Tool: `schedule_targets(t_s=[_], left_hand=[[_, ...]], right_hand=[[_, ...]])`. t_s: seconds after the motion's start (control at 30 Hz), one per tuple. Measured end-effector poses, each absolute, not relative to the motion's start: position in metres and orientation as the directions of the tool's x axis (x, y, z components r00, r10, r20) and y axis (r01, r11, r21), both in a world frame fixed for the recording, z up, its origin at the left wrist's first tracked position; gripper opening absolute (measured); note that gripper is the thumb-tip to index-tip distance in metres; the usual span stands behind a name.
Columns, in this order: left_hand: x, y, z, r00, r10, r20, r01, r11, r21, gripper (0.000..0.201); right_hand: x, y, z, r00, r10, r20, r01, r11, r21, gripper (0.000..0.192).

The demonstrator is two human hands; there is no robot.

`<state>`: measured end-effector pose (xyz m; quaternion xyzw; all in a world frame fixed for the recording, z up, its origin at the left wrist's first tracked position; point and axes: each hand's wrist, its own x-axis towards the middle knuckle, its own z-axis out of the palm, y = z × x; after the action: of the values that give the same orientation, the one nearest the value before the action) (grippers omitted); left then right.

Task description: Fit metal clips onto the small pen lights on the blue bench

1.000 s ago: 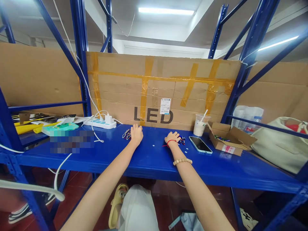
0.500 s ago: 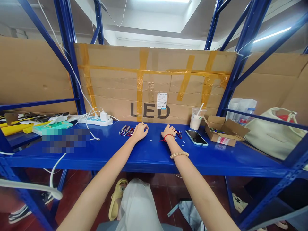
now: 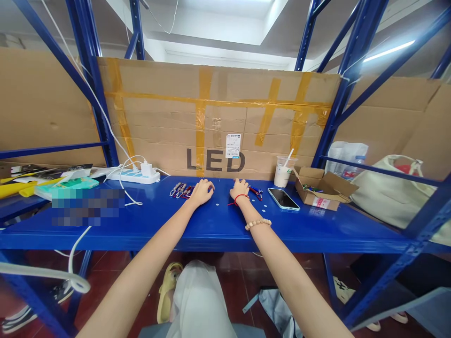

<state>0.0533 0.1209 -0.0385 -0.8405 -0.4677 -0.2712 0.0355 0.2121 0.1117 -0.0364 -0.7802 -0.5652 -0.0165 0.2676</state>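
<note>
Both hands lie knuckles-up on the blue metal shelf board [image 3: 218, 225], just in front of the taped brown cardboard sheet printed "LED" [image 3: 214, 126]. The left hand [image 3: 202, 191] has its fingers loosely curled with the tips down on the board; whether they pinch anything cannot be told. Touching its far-left side lies a small row of metal keychain clips with red and blue parts [image 3: 180, 190]. The right hand [image 3: 239, 188] is curled the same way, fingers hidden from above, so its grip cannot be told either; a red string and a pale bead bracelet [image 3: 258, 223] circle that wrist. Just right of this hand lies a second small cluster of red and blue clips [image 3: 255, 192]. A few tiny white discs [image 3: 217, 204] dot the board between the hands.

Right of that cluster rests a dark-screened smartphone [image 3: 283, 199], flat, then an open brown cardboard box [image 3: 322, 190]. A clear plastic cup with a straw [image 3: 283, 171] stands against the cardboard sheet. At the sheet's left end a white power strip with a plugged charger [image 3: 136, 175] sits on the board.
</note>
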Motion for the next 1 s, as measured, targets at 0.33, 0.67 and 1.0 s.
schedule_targets(t_s=[0.33, 0.67, 1.0], left_hand=[[0.050, 0.118, -0.039, 0.360, 0.778, 0.515, 0.809, -0.535, 0.243, 0.022], [0.049, 0.116, -0.038, 0.384, 0.764, 0.517, 0.805, -0.552, 0.217, 0.029], [0.050, 0.115, -0.039, 0.286, 0.818, 0.499, 0.824, -0.476, 0.307, 0.023]], right_hand=[[0.216, 0.113, -0.041, 0.345, 0.906, 0.244, 0.876, -0.218, -0.430, 0.041], [0.213, 0.124, -0.047, -0.024, 0.967, 0.254, 0.871, 0.145, -0.469, 0.039], [0.210, 0.126, -0.048, -0.125, 0.951, 0.283, 0.830, 0.257, -0.496, 0.017]])
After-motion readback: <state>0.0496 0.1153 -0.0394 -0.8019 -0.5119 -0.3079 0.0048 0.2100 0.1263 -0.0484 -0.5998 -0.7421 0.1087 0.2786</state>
